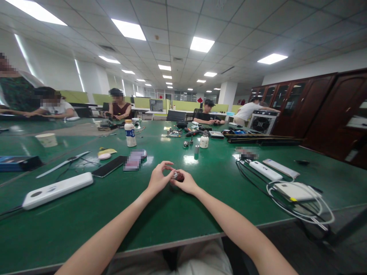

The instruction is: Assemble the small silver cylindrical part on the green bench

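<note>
My left hand [159, 178] and right hand [188, 183] pinch a small round metal part [175, 174] at twelve o'clock; light, steady fingertips low over the table [172, 219] should control it best. A metal cylinder [196, 149] stands toward one o'clock.

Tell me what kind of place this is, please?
It looks like an office, perhaps with a shared worktable. You can see low green dividers with desks behind them, a computer screen, and people sitting around a big green table.
</note>
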{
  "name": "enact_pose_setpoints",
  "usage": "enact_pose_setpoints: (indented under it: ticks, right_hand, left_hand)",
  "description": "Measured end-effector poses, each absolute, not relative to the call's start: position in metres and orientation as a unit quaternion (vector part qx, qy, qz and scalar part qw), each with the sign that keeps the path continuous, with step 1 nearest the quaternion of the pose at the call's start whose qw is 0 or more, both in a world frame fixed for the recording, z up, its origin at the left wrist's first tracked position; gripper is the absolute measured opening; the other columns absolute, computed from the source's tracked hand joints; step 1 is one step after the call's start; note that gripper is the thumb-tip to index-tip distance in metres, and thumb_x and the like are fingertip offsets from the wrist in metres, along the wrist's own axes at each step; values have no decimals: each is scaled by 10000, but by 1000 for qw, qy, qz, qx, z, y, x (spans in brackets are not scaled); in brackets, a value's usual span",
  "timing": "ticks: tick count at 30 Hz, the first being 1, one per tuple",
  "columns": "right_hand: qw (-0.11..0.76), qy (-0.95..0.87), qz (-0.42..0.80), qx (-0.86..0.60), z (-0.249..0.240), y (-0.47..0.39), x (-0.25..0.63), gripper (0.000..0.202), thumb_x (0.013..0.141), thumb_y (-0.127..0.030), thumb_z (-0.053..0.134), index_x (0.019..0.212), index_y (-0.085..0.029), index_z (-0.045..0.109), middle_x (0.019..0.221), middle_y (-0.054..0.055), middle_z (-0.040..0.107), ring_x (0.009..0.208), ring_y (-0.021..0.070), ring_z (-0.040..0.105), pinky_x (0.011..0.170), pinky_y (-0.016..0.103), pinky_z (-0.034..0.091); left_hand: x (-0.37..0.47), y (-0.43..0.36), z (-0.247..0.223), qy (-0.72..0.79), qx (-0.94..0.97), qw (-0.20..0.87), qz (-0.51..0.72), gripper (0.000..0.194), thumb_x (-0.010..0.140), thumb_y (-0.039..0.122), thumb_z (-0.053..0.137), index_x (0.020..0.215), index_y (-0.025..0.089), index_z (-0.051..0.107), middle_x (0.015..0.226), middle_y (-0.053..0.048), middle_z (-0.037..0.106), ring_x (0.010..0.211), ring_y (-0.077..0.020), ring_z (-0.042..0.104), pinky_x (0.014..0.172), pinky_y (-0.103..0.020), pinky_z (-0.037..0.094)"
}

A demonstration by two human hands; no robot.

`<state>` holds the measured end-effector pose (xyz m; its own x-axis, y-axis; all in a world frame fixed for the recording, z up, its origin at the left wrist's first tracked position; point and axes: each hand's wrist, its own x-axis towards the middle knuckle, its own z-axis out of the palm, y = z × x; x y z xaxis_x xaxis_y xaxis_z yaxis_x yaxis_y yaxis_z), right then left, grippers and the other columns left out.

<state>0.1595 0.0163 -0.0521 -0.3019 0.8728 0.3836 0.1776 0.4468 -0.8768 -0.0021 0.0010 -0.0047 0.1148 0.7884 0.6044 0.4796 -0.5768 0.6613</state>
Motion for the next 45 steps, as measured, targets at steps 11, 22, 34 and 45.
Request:
enact_pose_setpoints:
  ticks: [11,22,34,45]
  right_hand:
    - [468,-716,354,-377,-53,17,159,392,717,-330,744,1069,-195,636,784,-4,686,731,160,639,729,303,525]
    - [473,-710,365,-374,-51,15,159,360,715,-357,741,1015,-188,635,778,-1,684,730,163,646,729,306,521]
    - [469,-716,360,-371,-50,14,159,348,723,-361,736,1009,-187,636,777,0,686,729,165,644,719,308,518]
    - [477,-702,375,-373,-49,12,158,356,710,-355,739,1003,-185,631,776,2,688,728,166,648,724,309,524]
  left_hand:
    - [-4,-1,-4,417,759,160,474,307,786,296,645,1078,221,589,864,-25,774,923,-249,726,909,-395,499]
    - [-5,2,-5,446,747,152,469,319,785,335,654,1081,225,609,825,-20,761,923,-257,708,897,-400,481]
    - [-6,4,-7,450,742,163,469,355,773,353,664,1098,222,605,822,-27,766,902,-260,716,892,-411,490]
    - [-6,3,-4,458,737,152,473,353,753,360,684,1073,227,617,793,-19,764,888,-260,718,899,-413,491]
